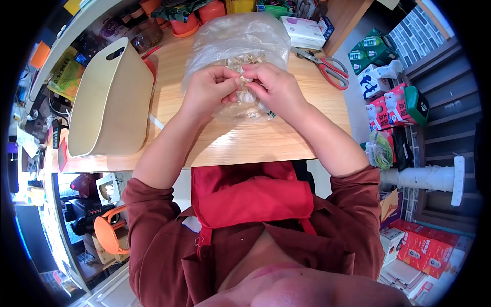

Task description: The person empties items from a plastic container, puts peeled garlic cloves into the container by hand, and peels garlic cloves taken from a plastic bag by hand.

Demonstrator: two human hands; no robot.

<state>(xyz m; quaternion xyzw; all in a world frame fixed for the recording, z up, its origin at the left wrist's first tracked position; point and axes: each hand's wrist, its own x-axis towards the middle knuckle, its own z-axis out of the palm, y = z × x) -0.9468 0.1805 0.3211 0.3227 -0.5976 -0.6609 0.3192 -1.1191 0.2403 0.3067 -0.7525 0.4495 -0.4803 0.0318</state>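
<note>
Over the wooden table, my left hand (pixel 210 91) and my right hand (pixel 276 86) meet with thumbs and fingertips pinched together. Between them is a small whitish garlic clove (pixel 242 77), mostly covered by the fingers. Under both hands lies a crumpled clear plastic bag (pixel 235 36), spread out on the tabletop. Garlic and papery garlic skins (pixel 247 96) lie on the bag, just beneath the fingertips. How much garlic is there is partly hidden by the hands.
A tall cream bin (pixel 102 102) stands on the table at the left. Red-handled scissors (pixel 327 67) lie at the right, near a white packet (pixel 303 31). Flower pots (pixel 185 26) line the back. Boxes (pixel 391 105) stand on the floor to the right.
</note>
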